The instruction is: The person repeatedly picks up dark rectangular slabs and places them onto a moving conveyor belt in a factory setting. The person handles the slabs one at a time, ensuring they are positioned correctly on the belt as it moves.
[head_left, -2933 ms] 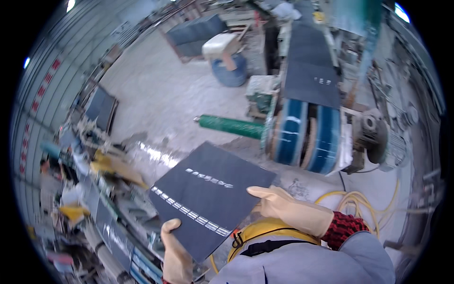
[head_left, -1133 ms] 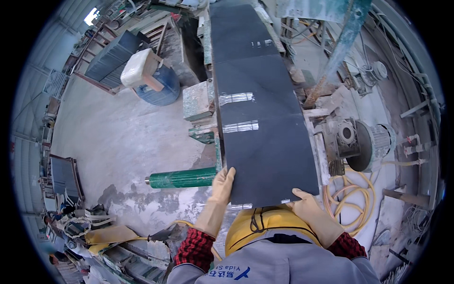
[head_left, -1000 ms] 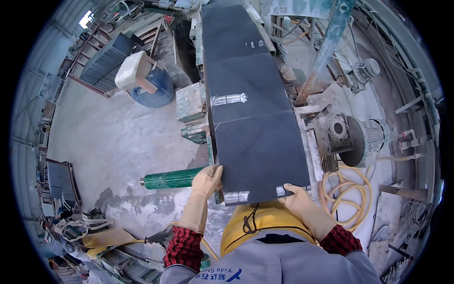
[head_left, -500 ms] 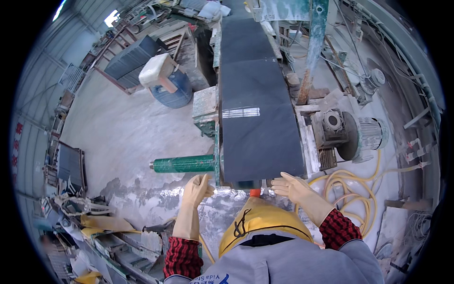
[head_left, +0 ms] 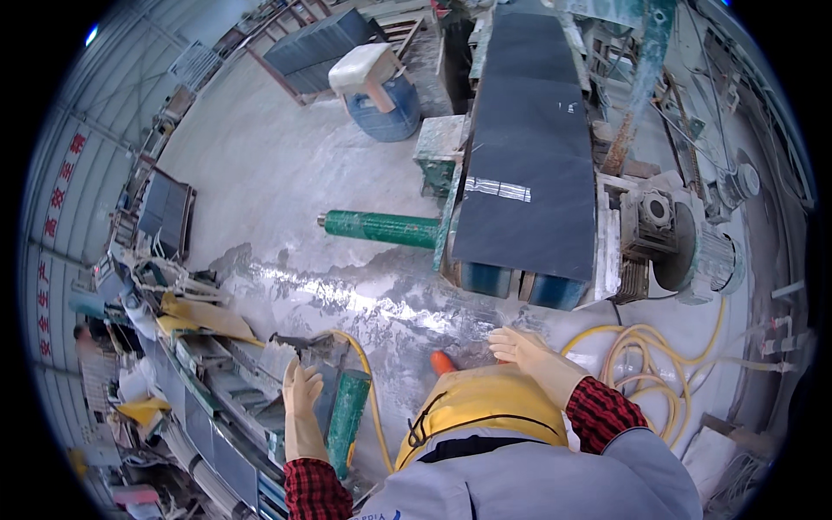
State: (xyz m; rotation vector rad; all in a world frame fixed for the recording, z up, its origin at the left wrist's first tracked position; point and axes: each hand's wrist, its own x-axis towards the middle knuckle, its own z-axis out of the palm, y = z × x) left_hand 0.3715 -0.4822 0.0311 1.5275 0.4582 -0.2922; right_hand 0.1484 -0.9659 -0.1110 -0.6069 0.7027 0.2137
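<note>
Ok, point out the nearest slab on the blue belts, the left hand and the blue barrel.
Nearest slab point(head_left: 530, 227), head view: middle of its top face.
Left hand point(head_left: 302, 394), head view: middle of the glove.
Blue barrel point(head_left: 395, 114), head view: its side.

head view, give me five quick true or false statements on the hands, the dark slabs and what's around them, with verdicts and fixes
1. The dark slabs lie in a row, with blue bands showing at their near end. True.
2. The left hand grips the edge of a slab. False: the left hand is well apart from the slabs, with none in its grasp.
3. The right hand is open and not touching the slabs. True.
4. The blue barrel stands to the right of the slabs. False: the blue barrel is to their left.
5. A green roller sticks out to the left of the slabs. True.
</note>
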